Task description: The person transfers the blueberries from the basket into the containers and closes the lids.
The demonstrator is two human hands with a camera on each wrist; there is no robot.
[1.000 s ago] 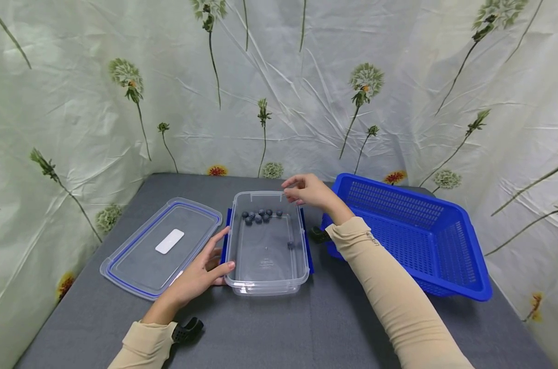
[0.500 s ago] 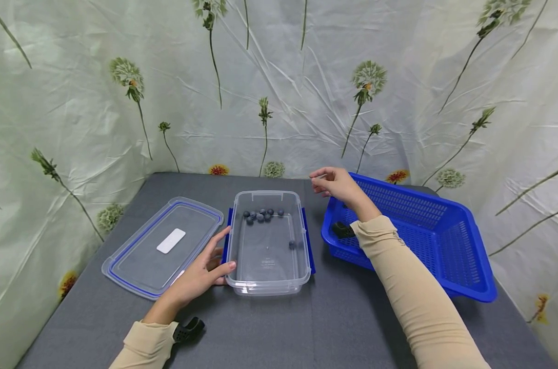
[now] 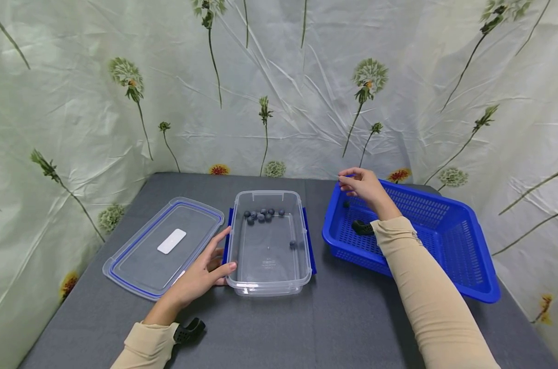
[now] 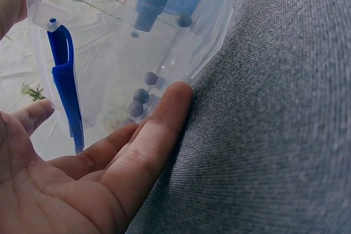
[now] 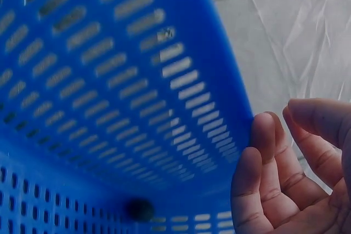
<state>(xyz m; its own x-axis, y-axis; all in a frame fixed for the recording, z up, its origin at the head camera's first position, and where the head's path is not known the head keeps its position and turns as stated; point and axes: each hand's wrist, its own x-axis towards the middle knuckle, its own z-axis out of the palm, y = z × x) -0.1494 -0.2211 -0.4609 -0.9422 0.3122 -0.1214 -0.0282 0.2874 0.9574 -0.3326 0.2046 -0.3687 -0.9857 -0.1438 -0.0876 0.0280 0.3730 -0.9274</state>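
A clear plastic container (image 3: 302,266) stands mid-table with several blueberries (image 3: 262,214) at its far end and one (image 3: 292,245) near its right wall. My left hand (image 3: 200,274) rests open against the container's near left corner, thumb at the rim. In the left wrist view its straight fingers (image 4: 148,141) lie along the clear wall (image 4: 175,47), with the berries (image 4: 141,96) showing through. My right hand (image 3: 364,187) hovers over the near left corner of the blue basket (image 3: 445,241), fingers (image 5: 258,168) loosely curled and empty. One blueberry (image 3: 345,204) lies inside the basket (image 5: 109,80), and shows as a dark berry (image 5: 140,209).
The container's clear lid (image 3: 136,261) with a blue seal lies flat to the left of my left hand. Blue latch flaps (image 3: 307,241) hang at the container's sides. Grey cloth (image 3: 334,318) covers the table, and flowered sheets wall it in on three sides.
My right hand has moved right from above the container's far end to over the basket's corner. The left hand and container have stayed put.
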